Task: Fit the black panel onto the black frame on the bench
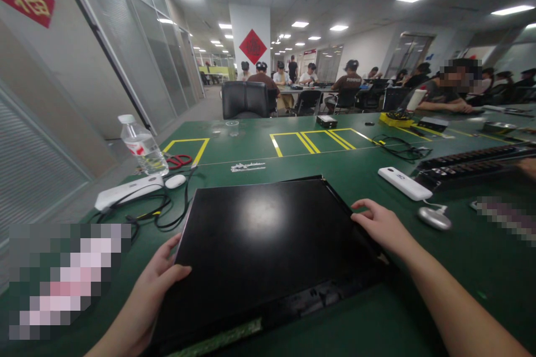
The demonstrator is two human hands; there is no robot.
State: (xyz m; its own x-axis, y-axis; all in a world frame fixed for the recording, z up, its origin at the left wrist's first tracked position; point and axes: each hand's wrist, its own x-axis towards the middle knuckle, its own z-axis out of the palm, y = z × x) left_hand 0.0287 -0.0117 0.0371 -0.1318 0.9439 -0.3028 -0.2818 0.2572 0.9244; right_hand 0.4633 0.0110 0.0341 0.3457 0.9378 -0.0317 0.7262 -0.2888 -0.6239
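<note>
At 9 o'clock of the work area, a water bottle (142, 148), red scissors (179, 161) and a white power strip (128, 191) with loose black cables (161, 215) lie on the green table (439, 268). The left hand (153, 290) grips the 8 o'clock edge of the black panel (263, 245), thumb on top, fingers hidden beneath. The panel lies flat at centre. The right hand (379, 226) rests spread on its 3 o'clock edge, fingers loosely curled, not pinching. Risk: the glossy panel may slip from such light contact, or snag the cables if shifted toward 9 o'clock. A white device (404, 183) lies at 2 o'clock.
</note>
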